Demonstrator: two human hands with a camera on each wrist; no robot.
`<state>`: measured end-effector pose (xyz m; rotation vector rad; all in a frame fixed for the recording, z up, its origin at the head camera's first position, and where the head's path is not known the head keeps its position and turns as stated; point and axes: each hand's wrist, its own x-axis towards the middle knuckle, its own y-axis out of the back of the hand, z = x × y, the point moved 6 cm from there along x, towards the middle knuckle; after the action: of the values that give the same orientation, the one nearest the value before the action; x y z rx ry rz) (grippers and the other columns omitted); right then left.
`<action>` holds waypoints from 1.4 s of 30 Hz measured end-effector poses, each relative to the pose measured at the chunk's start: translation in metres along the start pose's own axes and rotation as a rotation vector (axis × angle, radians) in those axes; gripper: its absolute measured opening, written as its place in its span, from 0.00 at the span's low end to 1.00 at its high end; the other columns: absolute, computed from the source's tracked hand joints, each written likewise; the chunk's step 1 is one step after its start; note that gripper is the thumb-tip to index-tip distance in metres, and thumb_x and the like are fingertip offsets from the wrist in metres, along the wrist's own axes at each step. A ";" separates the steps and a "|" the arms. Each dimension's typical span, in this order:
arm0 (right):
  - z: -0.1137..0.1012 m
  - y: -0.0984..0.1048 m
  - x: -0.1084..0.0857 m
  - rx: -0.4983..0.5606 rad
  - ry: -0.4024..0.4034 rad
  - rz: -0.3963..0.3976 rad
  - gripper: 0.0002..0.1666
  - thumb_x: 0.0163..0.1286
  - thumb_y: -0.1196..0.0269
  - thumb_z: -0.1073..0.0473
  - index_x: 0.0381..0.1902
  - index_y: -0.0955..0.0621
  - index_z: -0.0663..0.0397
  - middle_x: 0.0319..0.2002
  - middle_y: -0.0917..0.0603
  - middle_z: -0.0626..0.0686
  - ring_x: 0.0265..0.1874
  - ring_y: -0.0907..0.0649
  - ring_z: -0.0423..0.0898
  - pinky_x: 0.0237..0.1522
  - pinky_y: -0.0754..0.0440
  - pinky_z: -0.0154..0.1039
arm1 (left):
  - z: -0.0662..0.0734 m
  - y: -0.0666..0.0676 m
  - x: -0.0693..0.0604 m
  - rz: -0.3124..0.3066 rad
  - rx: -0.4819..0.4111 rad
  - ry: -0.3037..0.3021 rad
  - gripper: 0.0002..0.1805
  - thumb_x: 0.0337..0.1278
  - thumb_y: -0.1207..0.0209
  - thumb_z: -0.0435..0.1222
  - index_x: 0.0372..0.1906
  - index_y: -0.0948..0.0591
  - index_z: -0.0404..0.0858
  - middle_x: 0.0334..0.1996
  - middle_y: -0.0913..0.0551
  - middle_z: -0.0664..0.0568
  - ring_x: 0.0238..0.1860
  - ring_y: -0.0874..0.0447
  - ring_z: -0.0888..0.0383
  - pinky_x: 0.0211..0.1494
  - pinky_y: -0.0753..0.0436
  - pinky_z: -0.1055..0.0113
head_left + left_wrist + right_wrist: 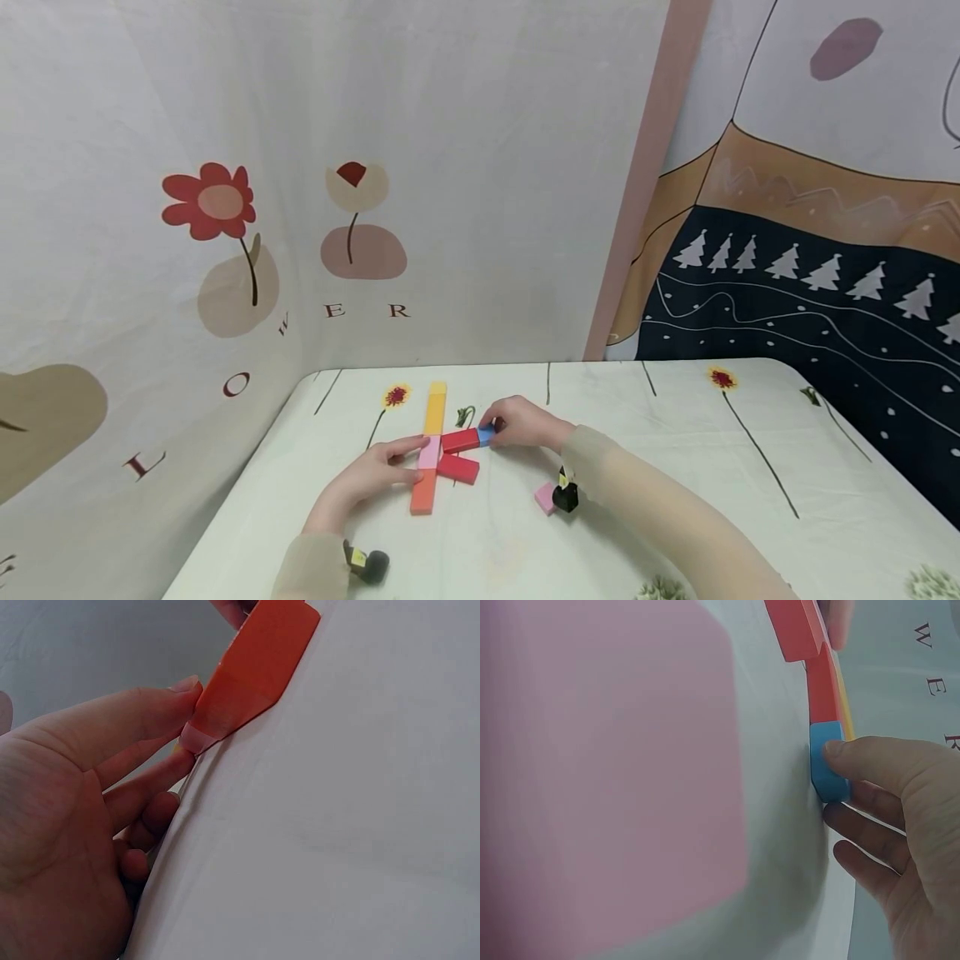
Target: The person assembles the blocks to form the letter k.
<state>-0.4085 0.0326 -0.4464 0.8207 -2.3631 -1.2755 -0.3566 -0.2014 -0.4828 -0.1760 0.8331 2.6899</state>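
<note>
Flat coloured blocks lie joined on the table: a yellow block, a pink block and an orange block form a column. Two red blocks, the upper red block and the lower red block, branch off to the right. My left hand rests against the column's left side, fingertips at the pink block and thumb by the orange block's end. Between thumb and fingers, my right hand pinches a blue block at the upper red block's outer end. That block's far side is hidden.
A loose pink block lies on the table below the right forearm; it looms blurred in the right wrist view. Small black wrist cameras sit under both sleeves. Printed cloth covers the table and hangs behind it.
</note>
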 end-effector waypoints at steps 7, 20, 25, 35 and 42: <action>0.001 -0.002 0.001 -0.011 0.005 0.000 0.15 0.58 0.28 0.62 0.45 0.14 0.52 0.37 0.17 0.43 0.34 0.22 0.37 0.41 0.21 0.30 | 0.000 0.000 -0.001 -0.003 0.002 -0.001 0.34 0.46 0.28 0.47 0.63 0.23 0.59 0.67 0.29 0.51 0.69 0.40 0.44 0.65 0.40 0.34; 0.002 0.000 0.001 -0.012 -0.001 0.003 0.15 0.58 0.28 0.62 0.45 0.14 0.52 0.38 0.17 0.43 0.34 0.22 0.37 0.42 0.21 0.31 | 0.002 0.001 0.000 -0.002 -0.005 -0.008 0.32 0.47 0.28 0.46 0.62 0.22 0.59 0.66 0.29 0.52 0.70 0.41 0.44 0.66 0.41 0.34; 0.003 -0.001 0.002 -0.023 -0.004 0.005 0.15 0.59 0.28 0.62 0.45 0.14 0.51 0.38 0.17 0.42 0.34 0.22 0.37 0.42 0.21 0.30 | 0.002 0.001 -0.001 0.001 -0.004 -0.007 0.32 0.46 0.28 0.46 0.62 0.22 0.60 0.66 0.29 0.52 0.70 0.41 0.43 0.66 0.41 0.34; 0.003 0.000 -0.001 -0.007 -0.006 0.007 0.15 0.58 0.28 0.62 0.45 0.14 0.51 0.39 0.17 0.44 0.35 0.21 0.37 0.42 0.21 0.31 | 0.003 0.000 0.000 0.002 -0.010 -0.016 0.32 0.47 0.28 0.45 0.61 0.22 0.59 0.66 0.29 0.52 0.70 0.40 0.43 0.67 0.41 0.36; -0.005 0.011 -0.011 -0.021 -0.006 0.002 0.13 0.61 0.31 0.61 0.46 0.14 0.50 0.45 0.17 0.45 0.42 0.20 0.42 0.45 0.21 0.35 | 0.001 0.000 0.002 -0.004 -0.009 -0.009 0.32 0.47 0.28 0.46 0.62 0.22 0.59 0.67 0.29 0.52 0.70 0.41 0.44 0.66 0.40 0.36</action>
<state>-0.4012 0.0407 -0.4347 0.8088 -2.3500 -1.3014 -0.3582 -0.2008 -0.4825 -0.1674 0.8180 2.6892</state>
